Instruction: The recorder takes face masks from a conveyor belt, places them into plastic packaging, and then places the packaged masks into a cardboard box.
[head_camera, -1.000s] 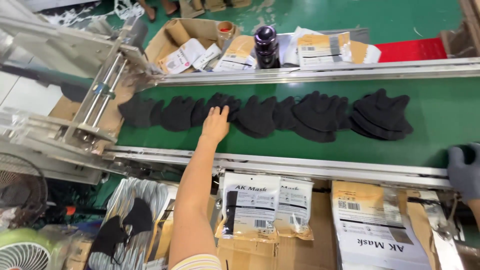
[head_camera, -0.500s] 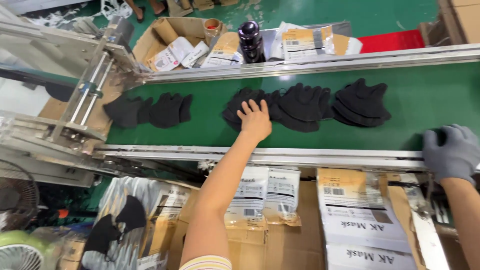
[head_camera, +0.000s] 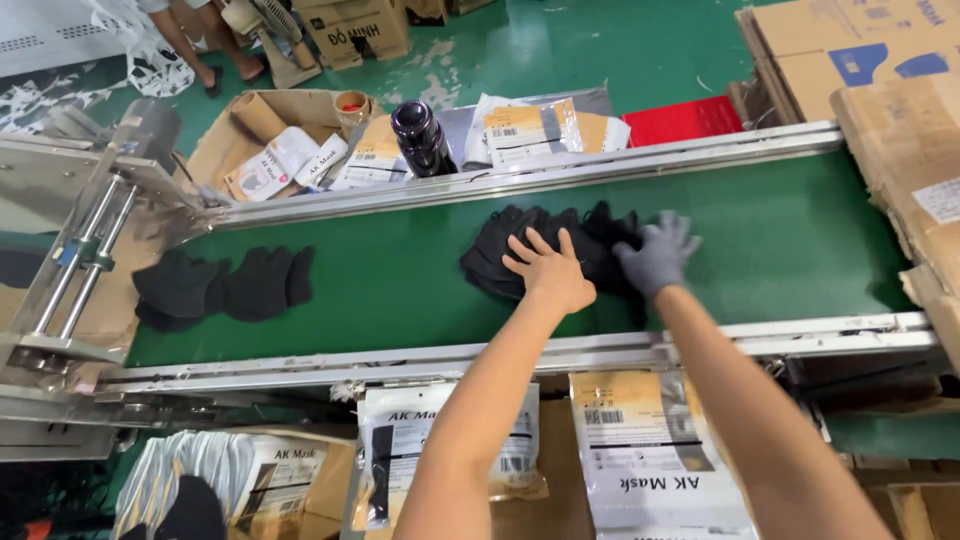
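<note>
Black masks (head_camera: 545, 250) lie bunched in a pile on the green conveyor belt (head_camera: 790, 240), about mid-belt. The bare left hand (head_camera: 550, 270) rests flat on the pile, fingers spread, its grip released. The grey-gloved right hand (head_camera: 655, 255) presses the pile's right edge, fingers also splayed, clasping nothing. Farther left on the belt sits a second, smaller bunch of masks (head_camera: 220, 285). A dark bottle (head_camera: 420, 138) stands beyond the far rail (head_camera: 520, 180), among printed pouches (head_camera: 530, 125).

A green belt (head_camera: 400, 285) runs between two metal rails; a pile of black masks (head_camera: 510, 250) lies near its middle, toward the far rail; a smaller black heap (head_camera: 220, 285) lies at its left end.
</note>
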